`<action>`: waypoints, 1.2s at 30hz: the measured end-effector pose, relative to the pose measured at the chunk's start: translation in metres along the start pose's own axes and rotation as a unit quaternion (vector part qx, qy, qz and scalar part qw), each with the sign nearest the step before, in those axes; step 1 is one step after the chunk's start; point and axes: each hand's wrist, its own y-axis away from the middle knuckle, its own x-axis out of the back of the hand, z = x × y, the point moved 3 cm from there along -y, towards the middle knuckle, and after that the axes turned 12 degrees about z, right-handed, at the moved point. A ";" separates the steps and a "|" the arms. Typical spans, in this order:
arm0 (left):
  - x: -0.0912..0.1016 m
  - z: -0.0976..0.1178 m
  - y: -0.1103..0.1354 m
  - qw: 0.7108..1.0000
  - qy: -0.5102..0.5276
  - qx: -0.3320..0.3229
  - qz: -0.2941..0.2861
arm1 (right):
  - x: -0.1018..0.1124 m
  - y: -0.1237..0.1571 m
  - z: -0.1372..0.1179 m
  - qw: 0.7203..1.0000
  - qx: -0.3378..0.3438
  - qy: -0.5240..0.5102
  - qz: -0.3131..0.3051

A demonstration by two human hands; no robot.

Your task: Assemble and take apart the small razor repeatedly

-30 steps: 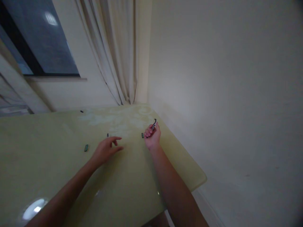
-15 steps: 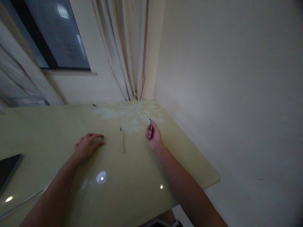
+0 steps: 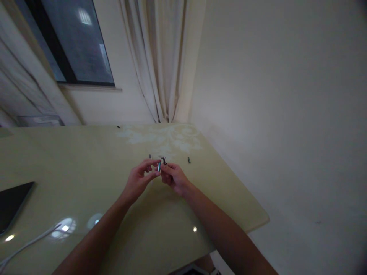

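Left hand [image 3: 138, 181] holds small teal bar [image 3: 159, 167] in narrow pinch over counter [image 3: 149, 236], long axis nearly twelve-to-six; bar at eight o'clock, just beside hooked metal tool [image 3: 164, 160] clasped in right hand [image 3: 175, 179].

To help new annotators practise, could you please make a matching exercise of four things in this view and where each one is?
1. Teal piece
2. Hooked tool
3. Cable
4. Window

A. Upper left of the picture
B. In the right hand
C. Lower left of the picture
D. In the left hand

Pairs: 1-D; 2-B; 3-C; 4-A
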 end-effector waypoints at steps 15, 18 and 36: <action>0.010 -0.003 -0.008 0.999 -0.043 -0.018 -0.006 | 0.011 -0.005 -0.011 0.989 0.089 0.109 0.048; 0.008 -0.010 -0.006 0.991 0.093 0.091 0.013 | 0.008 0.000 -0.019 0.984 0.129 0.126 0.016; 0.002 -0.008 -0.001 0.960 0.223 0.169 0.009 | -0.001 0.010 -0.018 0.968 0.171 0.179 -0.035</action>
